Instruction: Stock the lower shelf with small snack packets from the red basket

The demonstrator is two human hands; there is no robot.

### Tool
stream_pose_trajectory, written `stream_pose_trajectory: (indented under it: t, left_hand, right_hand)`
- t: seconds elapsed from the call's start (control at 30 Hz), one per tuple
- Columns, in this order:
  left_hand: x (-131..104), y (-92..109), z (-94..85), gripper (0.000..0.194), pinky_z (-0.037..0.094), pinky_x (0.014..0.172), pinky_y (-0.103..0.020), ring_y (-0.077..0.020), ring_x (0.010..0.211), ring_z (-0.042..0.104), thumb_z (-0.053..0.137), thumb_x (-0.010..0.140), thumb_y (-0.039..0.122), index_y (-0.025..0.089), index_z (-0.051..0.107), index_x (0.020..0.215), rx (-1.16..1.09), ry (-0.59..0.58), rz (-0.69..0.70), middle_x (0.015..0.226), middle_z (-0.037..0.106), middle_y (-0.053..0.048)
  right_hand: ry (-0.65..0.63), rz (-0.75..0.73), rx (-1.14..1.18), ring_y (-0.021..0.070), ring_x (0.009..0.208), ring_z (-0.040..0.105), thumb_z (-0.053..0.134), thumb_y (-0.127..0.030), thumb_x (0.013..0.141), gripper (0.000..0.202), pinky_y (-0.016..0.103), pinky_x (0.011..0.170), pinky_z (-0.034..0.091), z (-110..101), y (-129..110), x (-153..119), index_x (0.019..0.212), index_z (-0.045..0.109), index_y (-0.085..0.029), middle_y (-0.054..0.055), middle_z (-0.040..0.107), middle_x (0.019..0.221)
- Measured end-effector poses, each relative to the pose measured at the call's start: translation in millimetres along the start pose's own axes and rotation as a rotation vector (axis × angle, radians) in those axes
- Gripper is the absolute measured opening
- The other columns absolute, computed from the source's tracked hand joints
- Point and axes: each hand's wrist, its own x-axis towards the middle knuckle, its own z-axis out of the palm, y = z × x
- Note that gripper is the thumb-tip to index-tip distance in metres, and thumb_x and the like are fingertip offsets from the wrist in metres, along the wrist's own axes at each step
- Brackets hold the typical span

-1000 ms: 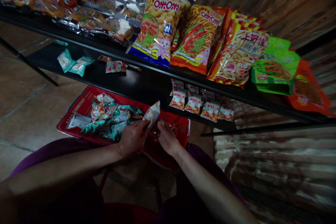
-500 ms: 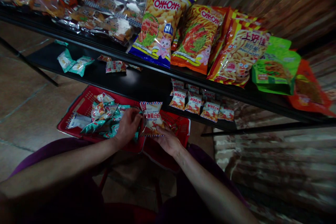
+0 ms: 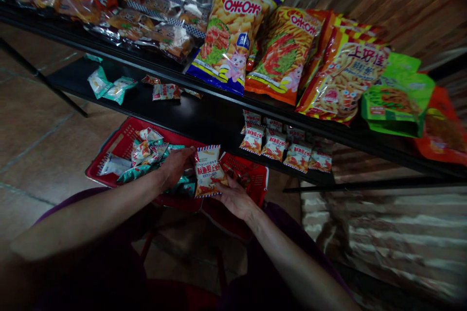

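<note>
A small white and orange snack bag [image 3: 208,171] stands upright over the red baskets, its printed front facing me. My right hand [image 3: 235,198] grips its lower right corner between thumb and fingers. Beside the bag's upper left edge is my left hand [image 3: 175,169], its fingers bent together. What they hold, if anything, is hidden. Below that hand, teal snack packets [image 3: 134,174] and white-and-orange ones lie heaped in the left red basket [image 3: 104,158]. The right red basket [image 3: 257,180] is partly covered by my right hand and the bag.
On the lower black shelf [image 3: 197,119], small snack bags [image 3: 274,145] stand in rows at right; teal packets [image 3: 111,86] and a few brown-red ones lie at left. Large chip bags [image 3: 228,34] and wrapped bread packs [image 3: 98,5] fill the upper shelf. A corrugated wall [image 3: 365,223] borders the right.
The snack bag has turned more upright in my right hand and sits slightly lower. My left hand has moved slightly, its fingers higher by the bag's edge. The view has shifted a little.
</note>
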Motion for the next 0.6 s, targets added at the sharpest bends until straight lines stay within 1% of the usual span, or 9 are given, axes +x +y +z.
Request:
stream_pose_trajectory:
  t: [0.17,0.27,0.37,0.43,0.53,0.6]
  left_hand:
    - [-0.8,8.1,1.2,0.013,0.046,0.068,-0.027,-0.0161,0.070,0.062,0.055,0.078,0.026,0.017,0.060,0.070,0.024,-0.003,0.042,0.065,0.063,-0.003]
    - [0.4,8.0,0.4,0.013,0.047,0.070,-0.028,-0.0172,0.073,0.063,0.056,0.077,0.027,0.018,0.061,0.070,0.037,-0.013,0.073,0.067,0.065,-0.004]
    - [1.4,7.1,-1.7,0.011,0.047,0.071,-0.028,-0.0162,0.072,0.062,0.058,0.075,0.027,0.018,0.062,0.071,0.049,-0.014,0.079,0.071,0.066,-0.004]
    - [1.1,7.8,-3.2,0.011,0.047,0.070,-0.027,-0.0148,0.070,0.061,0.061,0.072,0.028,0.017,0.063,0.073,0.099,-0.047,0.105,0.073,0.066,-0.003]
    - [-0.6,10.2,-4.1,0.020,0.045,0.064,-0.024,-0.0136,0.068,0.058,0.068,0.067,0.032,0.016,0.066,0.078,0.231,-0.118,0.154,0.074,0.065,-0.002]
    - [-1.2,10.9,-3.8,0.019,0.042,0.060,-0.022,-0.0121,0.065,0.055,0.070,0.065,0.031,0.015,0.066,0.074,0.312,-0.117,0.178,0.070,0.064,-0.001]
  right_hand:
    - [-0.030,-0.018,0.016,0.0167,0.085,0.066,0.076,-0.020,0.066,0.045,0.030,0.073,0.053,-0.8,-1.3,-0.8,0.108,0.060,-0.024,0.001,0.070,0.099]
    - [-0.015,-0.017,0.030,0.0161,0.086,0.066,0.076,-0.019,0.066,0.045,0.029,0.073,0.053,-1.4,-1.3,0.4,0.108,0.060,-0.024,0.001,0.070,0.101]
    - [-0.011,-0.020,0.015,0.0156,0.085,0.066,0.076,-0.020,0.066,0.043,0.029,0.073,0.053,-2.3,-0.8,0.9,0.107,0.061,-0.024,0.001,0.070,0.099]
    - [-0.011,-0.028,-0.007,0.0154,0.084,0.066,0.076,-0.021,0.066,0.044,0.029,0.073,0.053,-2.5,-0.5,0.2,0.107,0.061,-0.024,0.001,0.070,0.098]
    - [-0.023,-0.023,-0.036,0.0155,0.085,0.066,0.076,-0.023,0.066,0.047,0.031,0.077,0.053,-2.4,0.1,-1.6,0.109,0.060,-0.024,0.001,0.069,0.100]
    - [-0.030,-0.008,-0.055,0.0157,0.087,0.066,0.076,-0.023,0.066,0.047,0.031,0.078,0.052,-2.4,0.8,-2.6,0.110,0.061,-0.024,0.002,0.069,0.101]
